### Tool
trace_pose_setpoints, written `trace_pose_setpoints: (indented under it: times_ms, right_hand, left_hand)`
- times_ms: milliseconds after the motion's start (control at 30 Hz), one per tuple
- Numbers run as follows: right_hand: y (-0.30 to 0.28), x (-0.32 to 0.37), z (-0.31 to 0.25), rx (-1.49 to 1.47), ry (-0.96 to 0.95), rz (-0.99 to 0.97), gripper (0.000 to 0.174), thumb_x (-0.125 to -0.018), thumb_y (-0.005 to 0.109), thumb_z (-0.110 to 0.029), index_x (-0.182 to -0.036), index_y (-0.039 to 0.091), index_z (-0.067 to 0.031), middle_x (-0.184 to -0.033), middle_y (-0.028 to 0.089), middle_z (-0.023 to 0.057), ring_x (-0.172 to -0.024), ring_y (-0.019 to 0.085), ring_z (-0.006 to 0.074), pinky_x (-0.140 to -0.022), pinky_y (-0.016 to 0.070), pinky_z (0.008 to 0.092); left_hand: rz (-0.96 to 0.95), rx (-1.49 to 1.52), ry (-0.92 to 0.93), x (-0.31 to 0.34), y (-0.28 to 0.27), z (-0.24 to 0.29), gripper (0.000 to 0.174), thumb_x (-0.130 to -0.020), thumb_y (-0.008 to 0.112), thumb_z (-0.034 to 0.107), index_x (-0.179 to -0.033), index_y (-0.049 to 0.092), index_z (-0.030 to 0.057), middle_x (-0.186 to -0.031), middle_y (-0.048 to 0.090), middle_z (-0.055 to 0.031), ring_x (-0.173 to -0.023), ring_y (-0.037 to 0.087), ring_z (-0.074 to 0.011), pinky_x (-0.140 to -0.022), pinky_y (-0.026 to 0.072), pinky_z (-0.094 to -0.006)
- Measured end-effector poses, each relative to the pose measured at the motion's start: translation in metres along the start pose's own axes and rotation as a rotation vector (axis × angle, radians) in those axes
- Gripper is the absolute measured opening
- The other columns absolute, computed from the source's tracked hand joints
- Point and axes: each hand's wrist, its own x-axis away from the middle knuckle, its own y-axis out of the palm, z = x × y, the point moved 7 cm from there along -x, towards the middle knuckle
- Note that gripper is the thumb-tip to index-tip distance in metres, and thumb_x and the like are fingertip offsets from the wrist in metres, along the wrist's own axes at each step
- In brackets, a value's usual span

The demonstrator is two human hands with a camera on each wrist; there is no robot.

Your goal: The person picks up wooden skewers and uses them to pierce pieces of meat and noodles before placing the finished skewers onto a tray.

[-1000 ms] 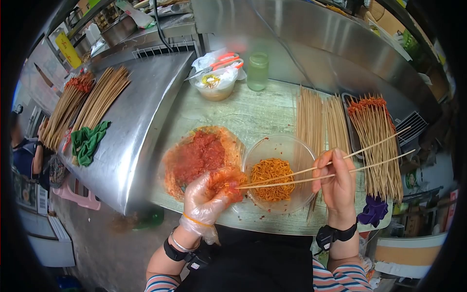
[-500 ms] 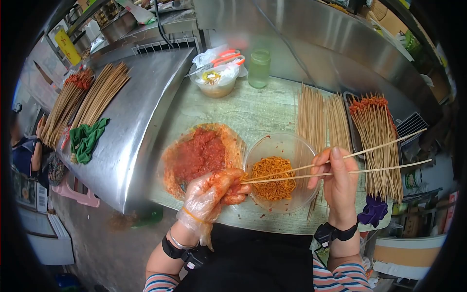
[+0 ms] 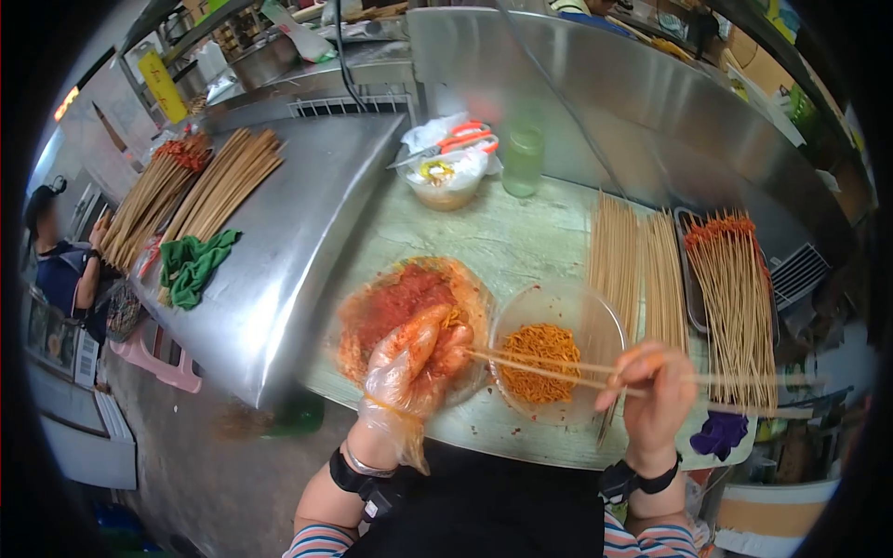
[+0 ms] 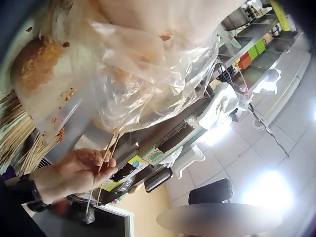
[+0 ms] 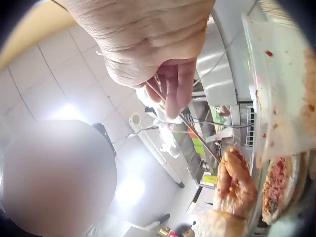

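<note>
My left hand [image 3: 414, 358], in a clear plastic glove smeared orange, curls round the tips of two thin bamboo skewers [image 5: 197, 135] at the edge of the bowl of red mixture [image 3: 400, 302]. Some yellow-orange shreds [image 3: 453, 317] poke up between its fingers. The gripped tips are hidden in the glove. My bare right hand [image 3: 656, 395] pinches the same skewers farther along, right of the clear tub [image 3: 609, 321]. In that tub lies a heap of orange shreds [image 3: 538, 337], with the skewers passing over it.
Bundles of bare skewers [image 3: 614, 260] lie behind the tub. At right, coated skewers [image 3: 735, 307] rest on a tray near a purple cloth [image 3: 718, 434]. Scissors [image 3: 465, 139] lie on a tub beside a green glass [image 3: 523, 163]. More skewers [image 3: 219, 191] and a green cloth [image 3: 197, 267] lie on the steel counter.
My left hand has turned and now overlaps the red mixture more. The skewers' right ends have swung lower and are blurred; my right hand has moved down with them. The head view has shifted.
</note>
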Motion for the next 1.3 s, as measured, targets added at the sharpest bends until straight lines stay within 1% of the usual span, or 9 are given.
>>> trace_pose_setpoints:
  times_ms: [100, 300, 500, 700, 800, 1000, 1100, 1200, 1300]
  right_hand:
    - [0.015, 0.015, -0.002, 0.224, -0.077, -0.07, 0.048, -0.097, 0.039, -0.037, -0.078, 0.062, -0.0003, -0.077, 0.062, 0.0147, -0.06, 0.064, 0.0212, -0.055, 0.0517, 0.0312]
    - [0.035, 0.016, -0.01, 0.419, -0.251, -0.248, 0.05, -0.096, 0.038, -0.042, -0.077, 0.058, 0.0002, -0.078, 0.058, 0.0154, -0.057, 0.064, 0.0208, -0.05, 0.0514, 0.0281]
    - [0.049, 0.028, -0.01, 0.554, -0.512, -0.347, 0.042, -0.096, 0.041, -0.039, -0.079, 0.06, -0.0051, -0.078, 0.062, 0.0079, -0.06, 0.064, 0.0206, -0.053, 0.0515, 0.0303]
    - [0.061, 0.023, -0.006, 0.554, -0.512, -0.385, 0.034, -0.094, 0.046, -0.033, -0.082, 0.063, -0.0059, -0.08, 0.063, 0.0088, -0.064, 0.064, 0.0226, -0.055, 0.0516, 0.0312]
    - [0.068, 0.014, -0.015, 0.571, -0.532, -0.486, 0.014, -0.08, 0.062, -0.011, -0.091, 0.062, -0.0024, -0.086, 0.061, 0.0132, -0.065, 0.063, 0.026, -0.054, 0.053, 0.0321]
    - [0.079, 0.009, -0.003, 0.561, -0.473, -0.461, 0.017, -0.07, 0.065, 0.001, -0.087, 0.063, -0.0014, -0.084, 0.062, 0.0137, -0.069, 0.064, 0.0265, -0.057, 0.0534, 0.0315]
    - [0.083, 0.008, 0.0, 0.578, -0.426, -0.449, 0.017, -0.071, 0.067, 0.0, -0.087, 0.063, -0.0012, -0.084, 0.063, 0.0135, -0.071, 0.064, 0.0264, -0.059, 0.0536, 0.0312]
    - [0.088, 0.01, 0.009, 0.583, -0.424, -0.461, 0.019, -0.07, 0.069, -0.003, -0.088, 0.063, -0.0018, -0.086, 0.063, 0.0129, -0.073, 0.065, 0.0258, -0.061, 0.0538, 0.031]
    - [0.097, 0.014, 0.012, 0.625, -0.45, -0.459, 0.021, -0.07, 0.071, -0.005, -0.089, 0.063, -0.0032, -0.088, 0.063, 0.0121, -0.075, 0.064, 0.0251, -0.062, 0.0535, 0.031]
  left_hand:
    - [-0.052, 0.092, 0.043, -0.002, 0.001, -0.001, 0.036, -0.09, 0.055, 0.009, -0.122, 0.048, -0.005, -0.113, 0.056, -0.0199, -0.104, 0.058, -0.0283, -0.083, 0.0538, -0.0343]
    - [0.001, 0.172, 0.085, -0.003, -0.002, -0.007, 0.035, -0.091, 0.054, 0.01, -0.123, 0.048, -0.0028, -0.114, 0.056, -0.016, -0.104, 0.058, -0.0256, -0.083, 0.0537, -0.0332]
    - [0.033, 0.227, 0.091, -0.004, -0.007, -0.011, 0.032, -0.091, 0.053, 0.011, -0.121, 0.049, -0.0012, -0.114, 0.057, -0.0134, -0.103, 0.058, -0.0232, -0.079, 0.0548, -0.03]
    - [0.103, 0.173, 0.159, -0.004, -0.015, -0.011, 0.032, -0.092, 0.052, 0.011, -0.12, 0.05, -0.0022, -0.112, 0.057, -0.0121, -0.101, 0.059, -0.0213, -0.078, 0.0541, -0.0297]
    - [0.036, 0.04, 0.252, -0.004, -0.016, -0.009, 0.034, -0.091, 0.054, 0.011, -0.121, 0.049, -0.0044, -0.113, 0.057, -0.0124, -0.1, 0.058, -0.0212, -0.082, 0.0526, -0.0316]
    - [-0.008, -0.031, 0.324, -0.008, -0.028, -0.008, 0.035, -0.091, 0.053, 0.012, -0.121, 0.048, -0.006, -0.111, 0.058, -0.014, -0.097, 0.059, -0.0224, -0.086, 0.051, -0.0351]
    - [0.083, -0.063, 0.323, -0.009, -0.032, -0.008, 0.037, -0.09, 0.056, 0.017, -0.121, 0.049, -0.0027, -0.102, 0.06, -0.0143, -0.09, 0.062, -0.0205, -0.075, 0.0553, -0.0272]
    - [0.053, -0.067, 0.292, -0.011, -0.041, -0.011, 0.037, -0.091, 0.054, 0.014, -0.121, 0.048, -0.0054, -0.11, 0.058, -0.0141, -0.096, 0.06, -0.0227, -0.086, 0.0509, -0.0354]
    - [-0.011, 0.01, 0.237, -0.013, -0.045, -0.012, 0.036, -0.091, 0.053, 0.014, -0.122, 0.048, -0.005, -0.109, 0.059, -0.0137, -0.097, 0.059, -0.0223, -0.085, 0.0512, -0.0351]
